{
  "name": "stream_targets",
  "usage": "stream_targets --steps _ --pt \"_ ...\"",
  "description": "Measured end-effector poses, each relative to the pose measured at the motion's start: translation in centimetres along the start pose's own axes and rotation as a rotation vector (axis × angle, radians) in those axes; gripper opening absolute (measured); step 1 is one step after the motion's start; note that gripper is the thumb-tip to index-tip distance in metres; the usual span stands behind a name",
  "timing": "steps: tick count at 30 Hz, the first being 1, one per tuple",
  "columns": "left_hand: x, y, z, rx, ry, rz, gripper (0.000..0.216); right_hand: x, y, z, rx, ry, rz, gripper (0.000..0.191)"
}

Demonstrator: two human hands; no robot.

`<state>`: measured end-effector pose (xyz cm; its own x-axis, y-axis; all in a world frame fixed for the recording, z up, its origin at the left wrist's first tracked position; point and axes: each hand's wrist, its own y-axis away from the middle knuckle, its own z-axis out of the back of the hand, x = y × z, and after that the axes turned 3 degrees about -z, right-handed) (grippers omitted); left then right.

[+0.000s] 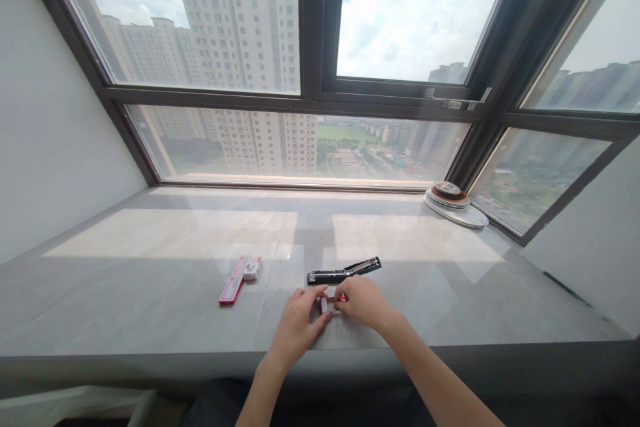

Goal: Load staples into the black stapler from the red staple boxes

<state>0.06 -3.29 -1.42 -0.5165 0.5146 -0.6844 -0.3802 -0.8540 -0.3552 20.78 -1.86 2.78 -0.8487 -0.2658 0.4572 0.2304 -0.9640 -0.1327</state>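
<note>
On the sill, a small red-and-white box [325, 305] lies between my hands, its top side showing an opening. My left hand [299, 320] grips it at the left, thumb along the near side and fingers along the far side. My right hand [364, 300] has its fingers pinched together at the box's opening; what they hold, if anything, is hidden. Just beyond the hands lies a black stapler [327, 277], its top swung back to the right and the metal staple channel exposed.
To the left, a flat red-and-white box [231, 291] lies beside a small white-and-pink box [253, 269]. A stack of round plate-like discs [457, 213] sits in the far right corner against the window frame. The pale sill [165, 320] ends at a front edge near my forearms.
</note>
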Motion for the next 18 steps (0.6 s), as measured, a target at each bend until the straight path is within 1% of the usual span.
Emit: stream_targets --steps 3,5,11,15,18 --pt "0.0 0.1 0.0 -0.003 0.003 0.008 0.054 -0.1 -0.3 -0.2 0.021 0.017 0.059 0.012" --pt "0.0 0.1 0.0 -0.006 0.006 0.012 0.053 -0.4 -0.1 -0.3 0.023 -0.031 0.068 0.009" --pt "0.1 0.1 0.0 -0.011 0.005 0.003 0.053 -2.4 2.0 -0.5 -0.068 -0.278 -0.018 0.012" --pt "0.0 0.0 0.0 -0.009 -0.002 -0.003 0.052 -3.8 3.6 -0.1 -0.134 -0.315 -0.068 0.014" --pt "0.0 0.0 0.0 -0.004 -0.002 -0.001 0.054 -3.6 3.9 0.4 -0.155 -0.318 -0.071 0.016"
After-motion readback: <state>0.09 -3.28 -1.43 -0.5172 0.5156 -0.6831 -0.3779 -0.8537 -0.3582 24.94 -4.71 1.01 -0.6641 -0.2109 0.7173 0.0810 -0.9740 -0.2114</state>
